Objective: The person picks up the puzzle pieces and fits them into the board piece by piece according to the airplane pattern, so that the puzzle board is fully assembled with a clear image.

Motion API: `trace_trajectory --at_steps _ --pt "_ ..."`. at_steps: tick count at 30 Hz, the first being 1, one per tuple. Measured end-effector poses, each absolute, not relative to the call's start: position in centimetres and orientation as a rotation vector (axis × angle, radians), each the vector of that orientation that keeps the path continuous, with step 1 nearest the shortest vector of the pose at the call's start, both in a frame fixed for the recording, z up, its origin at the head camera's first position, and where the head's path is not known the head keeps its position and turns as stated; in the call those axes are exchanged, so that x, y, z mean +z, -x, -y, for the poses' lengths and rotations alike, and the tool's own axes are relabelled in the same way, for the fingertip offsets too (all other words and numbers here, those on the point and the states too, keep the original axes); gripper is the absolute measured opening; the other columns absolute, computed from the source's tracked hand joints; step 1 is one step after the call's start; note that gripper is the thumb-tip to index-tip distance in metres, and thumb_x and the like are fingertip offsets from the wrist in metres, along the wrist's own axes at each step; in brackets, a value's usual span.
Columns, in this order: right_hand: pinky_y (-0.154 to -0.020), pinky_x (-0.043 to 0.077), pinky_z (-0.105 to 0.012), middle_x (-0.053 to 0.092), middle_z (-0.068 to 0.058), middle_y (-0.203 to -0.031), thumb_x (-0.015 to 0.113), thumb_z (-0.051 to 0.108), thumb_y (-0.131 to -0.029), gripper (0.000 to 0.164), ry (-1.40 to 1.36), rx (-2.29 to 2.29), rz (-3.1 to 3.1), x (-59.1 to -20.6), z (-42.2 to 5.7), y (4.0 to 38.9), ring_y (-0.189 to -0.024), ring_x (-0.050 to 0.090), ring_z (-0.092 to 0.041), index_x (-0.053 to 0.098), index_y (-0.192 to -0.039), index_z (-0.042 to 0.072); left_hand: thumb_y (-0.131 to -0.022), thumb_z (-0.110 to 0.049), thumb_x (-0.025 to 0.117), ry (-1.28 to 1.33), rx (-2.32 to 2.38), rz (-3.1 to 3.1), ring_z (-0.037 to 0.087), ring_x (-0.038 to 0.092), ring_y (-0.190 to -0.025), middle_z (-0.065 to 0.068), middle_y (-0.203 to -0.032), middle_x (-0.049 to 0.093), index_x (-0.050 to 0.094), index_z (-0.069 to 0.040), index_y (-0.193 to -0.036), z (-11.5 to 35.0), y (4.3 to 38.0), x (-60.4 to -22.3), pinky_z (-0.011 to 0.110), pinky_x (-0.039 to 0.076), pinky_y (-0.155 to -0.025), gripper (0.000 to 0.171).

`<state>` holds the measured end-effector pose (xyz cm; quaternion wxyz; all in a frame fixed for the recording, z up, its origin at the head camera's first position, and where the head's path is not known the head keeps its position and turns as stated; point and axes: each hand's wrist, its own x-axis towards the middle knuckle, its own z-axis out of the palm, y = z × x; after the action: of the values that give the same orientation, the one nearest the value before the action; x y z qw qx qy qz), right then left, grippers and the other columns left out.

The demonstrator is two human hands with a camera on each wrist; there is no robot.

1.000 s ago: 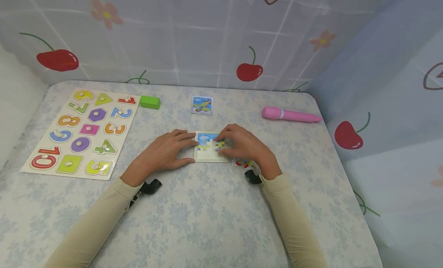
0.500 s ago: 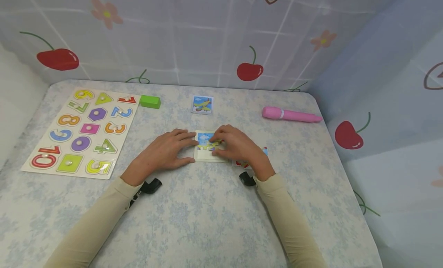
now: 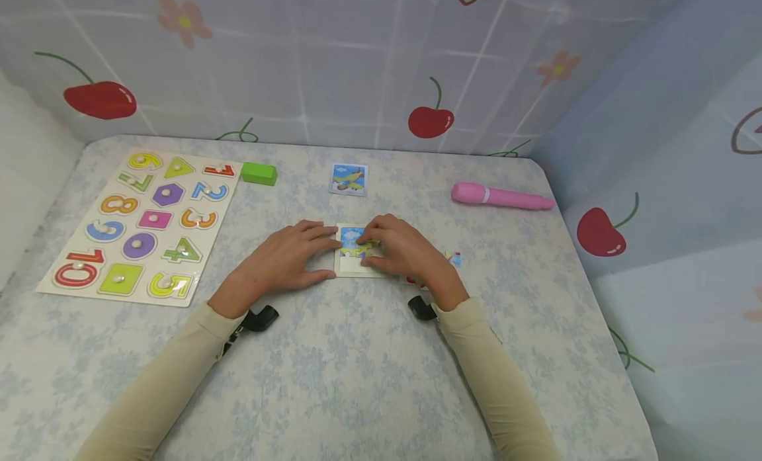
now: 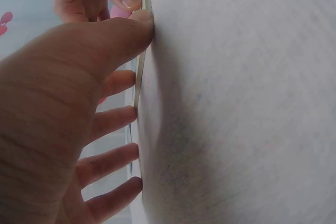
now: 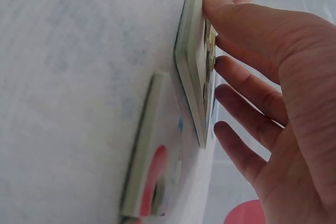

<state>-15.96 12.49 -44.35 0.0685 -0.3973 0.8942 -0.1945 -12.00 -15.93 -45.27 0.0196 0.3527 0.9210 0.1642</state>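
Observation:
A small jigsaw tray (image 3: 348, 268) lies mid-table, its upper part filled with blue-sky and yellow-green pieces, its lower strip bare cream. My left hand (image 3: 292, 254) rests at the tray's left side, thumb and extended fingertips against the edge (image 4: 139, 80). Over the tray's right half, my right hand (image 3: 405, 251) pinches a jigsaw piece (image 5: 211, 51) against the tray, thumb nearer me and fingers on the far side. Most of that piece is hidden under the hand in the head view. Loose picture pieces (image 3: 454, 258) lie beside the tray, partly covered by the right wrist.
A number-and-shape peg board (image 3: 156, 219) lies at the left, a green block (image 3: 258, 174) by its upper corner. Behind the tray is an airplane picture card (image 3: 348, 179). A pink pen-shaped thing (image 3: 500, 196) lies back right. A patterned curtain (image 3: 357, 71) hangs behind the table.
My right hand has moved left and lowered the piece from the tray's right edge in against the other pieces. The left hand has stayed in place.

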Motion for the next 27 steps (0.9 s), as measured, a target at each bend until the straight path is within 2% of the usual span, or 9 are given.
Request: trace_trajectory --at_steps 17,27 --pt "-0.105 0.053 -0.039 0.068 -0.005 -0.124 0.089 0.026 -0.093 0.030 1.175 -0.619 -2.693 -44.47 -12.41 15.81 -0.121 0.063 -0.024 0.081 -0.118 0.010 -0.098 -0.050 0.079 -1.093 0.517 -2.850 0.036 0.047 -0.151 0.007 -0.162 0.054 0.069 -0.017 -0.146 15.88 11.97 -45.18 0.057 0.048 -0.114 0.059" --pt "-0.099 0.055 -0.037 0.069 -0.004 -0.125 0.088 0.026 -0.094 0.033 1.127 -0.657 -2.696 -43.85 -13.15 15.82 -0.115 0.063 -0.022 0.080 -0.122 0.010 -0.098 -0.050 0.078 -1.068 0.506 -2.846 0.035 0.047 -0.151 0.007 -0.163 0.054 0.069 -0.018 -0.147 15.91 11.95 -45.24 0.057 0.047 -0.115 0.059"
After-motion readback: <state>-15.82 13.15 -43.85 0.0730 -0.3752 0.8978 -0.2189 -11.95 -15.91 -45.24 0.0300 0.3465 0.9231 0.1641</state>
